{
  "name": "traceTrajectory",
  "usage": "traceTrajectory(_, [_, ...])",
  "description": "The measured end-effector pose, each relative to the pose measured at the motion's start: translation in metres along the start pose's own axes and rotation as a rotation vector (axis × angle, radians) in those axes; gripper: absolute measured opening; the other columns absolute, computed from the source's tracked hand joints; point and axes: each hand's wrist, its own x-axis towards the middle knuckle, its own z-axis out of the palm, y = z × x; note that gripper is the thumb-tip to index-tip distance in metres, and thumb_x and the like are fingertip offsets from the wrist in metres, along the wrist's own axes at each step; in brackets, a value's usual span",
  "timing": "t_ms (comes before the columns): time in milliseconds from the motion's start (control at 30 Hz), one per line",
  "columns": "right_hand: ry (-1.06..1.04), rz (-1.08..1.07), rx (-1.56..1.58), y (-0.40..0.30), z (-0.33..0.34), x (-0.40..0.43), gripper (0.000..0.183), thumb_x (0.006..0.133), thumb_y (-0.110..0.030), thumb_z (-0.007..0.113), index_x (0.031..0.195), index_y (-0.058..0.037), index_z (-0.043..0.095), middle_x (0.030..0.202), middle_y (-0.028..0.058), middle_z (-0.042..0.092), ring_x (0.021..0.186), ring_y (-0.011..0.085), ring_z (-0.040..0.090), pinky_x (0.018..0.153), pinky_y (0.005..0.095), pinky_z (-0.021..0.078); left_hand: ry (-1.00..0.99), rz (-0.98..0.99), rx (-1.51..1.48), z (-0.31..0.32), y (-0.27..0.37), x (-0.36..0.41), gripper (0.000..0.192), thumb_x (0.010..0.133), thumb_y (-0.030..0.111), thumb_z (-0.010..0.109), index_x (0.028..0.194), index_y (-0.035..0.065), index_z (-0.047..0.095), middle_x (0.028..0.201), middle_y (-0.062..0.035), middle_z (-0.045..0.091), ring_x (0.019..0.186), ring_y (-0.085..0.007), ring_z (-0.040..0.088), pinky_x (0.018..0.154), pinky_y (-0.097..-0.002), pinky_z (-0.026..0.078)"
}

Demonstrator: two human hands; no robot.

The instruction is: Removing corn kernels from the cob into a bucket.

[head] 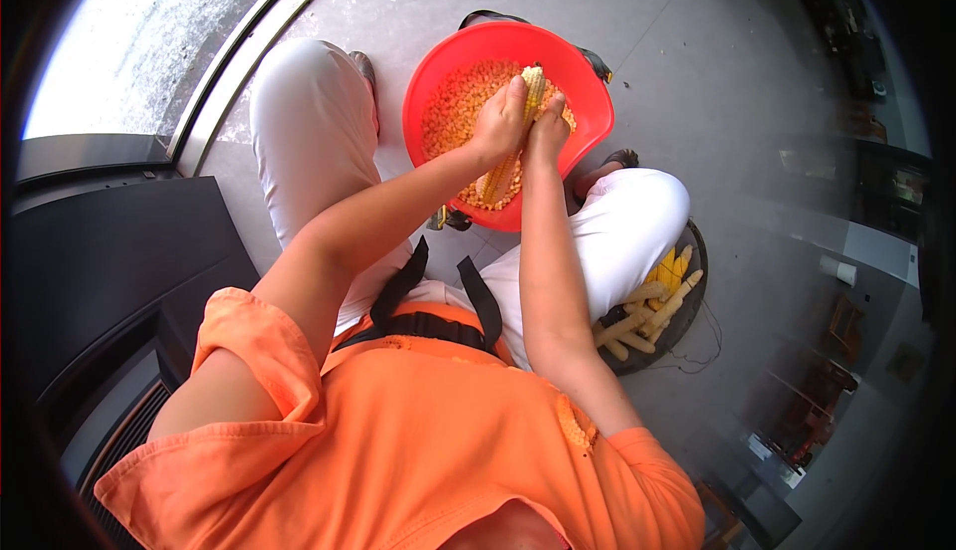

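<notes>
Both my hands grip a partly shelled corn cob (533,87) over a red plastic basin (590,106) between my knees. My left hand (502,123) is on the cob's left side, thumb along it; my right hand (547,132) wraps its right side. Pale bare core shows at the cob's top end, with yellow kernels lower down. Loose corn kernels (452,109) cover the bottom of the basin. Below my hands another cob (494,183) with kernels lies at an angle, its upper part hidden by my wrists.
Beside my right knee a dark round tray (700,303) holds stripped cobs (635,330) and some yellow ones (667,272). Black furniture (127,266) stands at the left, near a metal door track (246,57). Small bits lie on the grey tiled floor (717,117).
</notes>
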Motion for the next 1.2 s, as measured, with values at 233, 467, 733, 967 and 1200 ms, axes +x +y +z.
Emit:
traceTrajectory(233, [-0.188, -0.293, -0.051, -0.020, 0.001, -0.018, 0.064, 0.086, -0.056, 0.038, 0.090, 0.0051, 0.058, 0.086, 0.0202, 0.060, 0.084, 0.0320, 0.057, 0.075, 0.0386, 0.0431, 0.030, 0.056, 0.262, -0.002, 0.005, 0.003, 0.051, 0.093, 0.042, 0.029, 0.090, -0.0010, 0.056, 0.086, -0.0192, 0.060, 0.084, -0.0312, 0.057, 0.076, -0.0394, 0.042])
traceTrajectory(467, [-0.262, -0.355, 0.013, -0.015, -0.007, -0.020, 0.039, 0.091, -0.035, 0.045, 0.097, 0.0015, 0.058, 0.085, 0.0122, 0.061, 0.077, 0.0222, 0.057, 0.072, 0.0293, 0.0437, 0.005, -0.267, -0.285, -0.008, 0.034, 0.006, 0.058, 0.092, 0.051, 0.028, 0.106, 0.0021, 0.055, 0.091, -0.0074, 0.056, 0.081, -0.0130, 0.051, 0.075, -0.0297, 0.043])
traceTrajectory(733, [-0.352, -0.295, -0.316, -0.025, -0.023, -0.015, 0.057, 0.088, -0.051, 0.040, 0.107, 0.0006, 0.056, 0.102, 0.0180, 0.059, 0.098, 0.0304, 0.055, 0.085, 0.0369, 0.0408, 0.014, -0.374, -0.281, -0.019, 0.050, 0.009, 0.061, 0.088, 0.056, 0.033, 0.104, 0.0016, 0.054, 0.090, -0.0082, 0.055, 0.076, -0.0160, 0.053, 0.068, -0.0308, 0.044])
traceTrajectory(967, [-0.666, -0.300, -0.269, -0.011, -0.032, -0.020, 0.070, 0.078, -0.046, 0.062, 0.123, 0.0030, 0.041, 0.115, 0.0222, 0.052, 0.104, 0.0314, 0.053, 0.088, 0.0348, 0.0397, -0.007, -0.391, -0.585, -0.028, 0.053, 0.023, 0.052, 0.087, 0.052, 0.042, 0.095, 0.0023, 0.054, 0.083, -0.0078, 0.055, 0.076, -0.0171, 0.054, 0.067, -0.0333, 0.046])
traceTrajectory(1200, [-0.693, -0.185, -0.091, -0.040, -0.044, -0.041, 0.045, 0.081, -0.027, 0.060, 0.109, 0.0048, 0.047, 0.093, 0.0097, 0.055, 0.082, 0.0157, 0.053, 0.073, 0.0278, 0.0427, -0.252, -0.378, -0.310, -0.043, 0.068, 0.013, 0.055, 0.090, 0.052, 0.033, 0.104, 0.0025, 0.054, 0.089, -0.0073, 0.057, 0.080, -0.0157, 0.054, 0.069, -0.0300, 0.045])
